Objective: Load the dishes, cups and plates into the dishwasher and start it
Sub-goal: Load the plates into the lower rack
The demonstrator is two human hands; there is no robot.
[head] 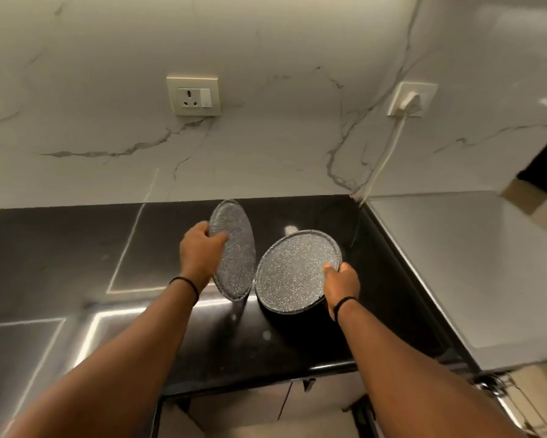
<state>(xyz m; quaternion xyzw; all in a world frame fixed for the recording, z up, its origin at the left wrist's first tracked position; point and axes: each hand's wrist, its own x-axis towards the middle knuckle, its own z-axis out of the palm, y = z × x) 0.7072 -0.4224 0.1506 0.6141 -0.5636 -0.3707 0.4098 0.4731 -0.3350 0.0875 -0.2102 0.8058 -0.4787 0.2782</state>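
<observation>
While each hand (199,245) (343,281) grips a speckled plate (234,248) (297,270) above the desk (76,248), both tilt, likely for carrying to the dishwasher.

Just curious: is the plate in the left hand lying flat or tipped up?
Tipped up. The left hand grips the left plate by its rim, nearly on edge.

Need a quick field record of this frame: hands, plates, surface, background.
left hand: grips the left plate at its rim, plate tilted steeply on edge
right hand: pinches the right plate at its rim, plate tilted slightly
plates: speckled grey, round, close together, contact unclear
surface: black counter, glossy
wall: empty socket; plugged socket with white cable
dishwasher: not clearly in view
</observation>
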